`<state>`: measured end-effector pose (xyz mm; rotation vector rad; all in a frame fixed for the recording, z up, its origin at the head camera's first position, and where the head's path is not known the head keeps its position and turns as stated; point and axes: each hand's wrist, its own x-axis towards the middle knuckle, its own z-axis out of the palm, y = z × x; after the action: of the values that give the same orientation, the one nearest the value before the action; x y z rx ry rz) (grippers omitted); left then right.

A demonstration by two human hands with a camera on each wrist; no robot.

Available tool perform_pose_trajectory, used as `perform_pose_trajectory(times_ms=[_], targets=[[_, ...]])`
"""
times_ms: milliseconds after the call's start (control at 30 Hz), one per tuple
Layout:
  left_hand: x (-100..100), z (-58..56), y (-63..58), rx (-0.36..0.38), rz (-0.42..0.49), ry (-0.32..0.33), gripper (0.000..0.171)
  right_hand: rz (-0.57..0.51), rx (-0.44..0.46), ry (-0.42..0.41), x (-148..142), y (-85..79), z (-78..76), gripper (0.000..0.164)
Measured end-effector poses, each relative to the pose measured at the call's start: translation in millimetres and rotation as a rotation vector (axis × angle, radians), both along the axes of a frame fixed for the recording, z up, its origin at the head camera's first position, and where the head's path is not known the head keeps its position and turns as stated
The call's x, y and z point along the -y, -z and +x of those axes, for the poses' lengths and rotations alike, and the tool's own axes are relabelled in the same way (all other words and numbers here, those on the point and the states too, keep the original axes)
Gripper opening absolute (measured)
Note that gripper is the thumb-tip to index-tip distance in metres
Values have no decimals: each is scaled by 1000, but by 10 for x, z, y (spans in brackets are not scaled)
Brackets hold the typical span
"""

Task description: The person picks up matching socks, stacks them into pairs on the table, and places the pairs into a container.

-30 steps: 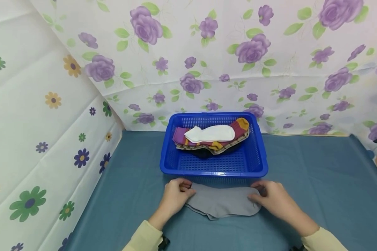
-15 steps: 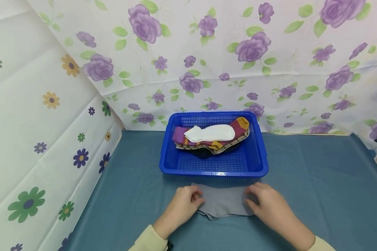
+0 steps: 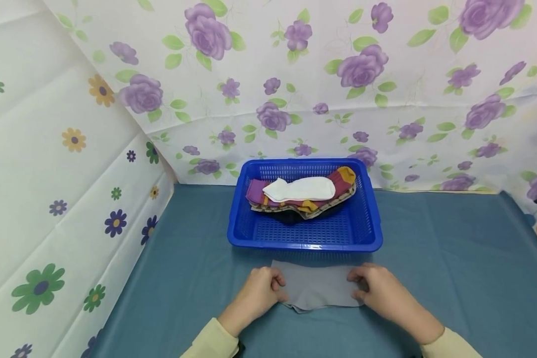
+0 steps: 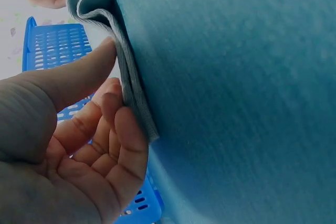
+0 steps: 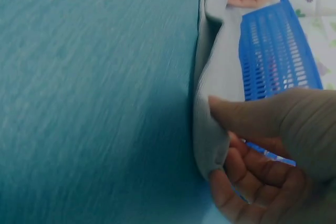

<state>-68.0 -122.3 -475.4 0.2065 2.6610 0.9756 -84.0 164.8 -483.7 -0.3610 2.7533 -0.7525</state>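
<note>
Grey socks, stacked in layers, lie flat on the blue-green cloth in front of the basket. Over their left end, my left hand rests with bent, relaxed fingers. In the left wrist view its thumb touches the layered sock edge, apart from the fingertips. My right hand covers the right end, hiding part of it. The right wrist view has that thumb on the sock fabric and the other fingertips at the rounded end, with a gap between thumb and fingers.
Just behind the socks stands a blue plastic basket. Inside are a white sock on top of folded patterned socks in purple, red and yellow, with something black beneath. Flower-printed sheets rise at the back and left.
Both hands have slid inward along the grey socks from their two ends, mostly in the first half second. The socks stay in about the same place, and the basket has not moved.
</note>
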Motion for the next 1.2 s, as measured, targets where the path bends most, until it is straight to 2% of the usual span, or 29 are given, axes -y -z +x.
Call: perform_pose_trajectory(times_ms=[133, 233, 333, 400, 567, 667, 767, 833, 900, 1000, 1200], targets=[[2, 20, -5, -14, -28, -3, 22, -61, 62, 25, -30, 46, -25, 26], [16, 17, -8, -53, -75, -20, 21, -96, 94, 36, -52, 65, -36, 24], [44, -9, -4, -105, -123, -67, 21, -99, 70, 74, -79, 77, -40, 20], [64, -35, 2, -110, -135, -106, 24, -81, 29, 113, -98, 77, -41, 21], [81, -94, 18, -43, -91, -169, 28, -30, -13, 187, -129, 58, -37, 41], [70, -123, 21, -4, -61, -209, 42, -31, 14, 193, -133, 48, -51, 50], [60, -149, 20, 19, -45, -238, 56, -43, 55, 186, -125, 38, -78, 51], [57, -163, 23, 33, -43, -238, 57, -51, 101, 185, -110, 33, -90, 49], [56, -178, 26, 42, -52, -229, 55, -55, 150, 184, -91, 30, -101, 39], [63, -197, 32, 45, -52, -203, 41, -54, 193, 186, -64, 21, -106, 28], [89, -181, 43, -38, -13, -139, 33, -79, 148, 158, -50, -17, -83, 26]])
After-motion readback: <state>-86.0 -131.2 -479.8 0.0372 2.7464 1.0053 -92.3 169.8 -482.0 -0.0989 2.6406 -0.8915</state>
